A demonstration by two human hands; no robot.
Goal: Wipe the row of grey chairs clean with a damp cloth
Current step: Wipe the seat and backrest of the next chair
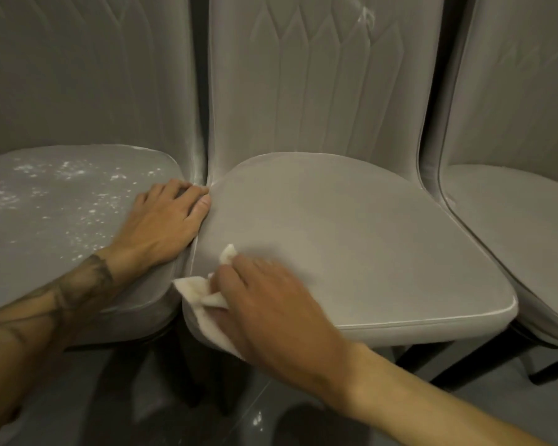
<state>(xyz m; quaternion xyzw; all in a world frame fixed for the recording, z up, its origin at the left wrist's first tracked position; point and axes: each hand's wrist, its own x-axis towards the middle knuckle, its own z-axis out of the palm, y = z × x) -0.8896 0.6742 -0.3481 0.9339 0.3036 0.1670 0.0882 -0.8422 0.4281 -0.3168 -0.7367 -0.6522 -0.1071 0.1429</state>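
Observation:
Three grey upholstered chairs stand side by side. The middle chair's seat (351, 246) looks clean, with a white smear high on its backrest (366, 16). White dusty specks cover the left chair's seat (55, 201). My right hand (271, 304) presses a crumpled white cloth (203, 304) onto the middle seat's front left corner; the hand hides much of the cloth. My left hand (165, 223) lies flat, fingers spread, on the left seat's right edge, touching the gap between the two seats.
The right chair (512, 204) is partly cut off by the frame edge. Black chair legs (448, 365) stand on a dark glossy floor (142, 397) below the seats. The chairs stand close together with narrow gaps.

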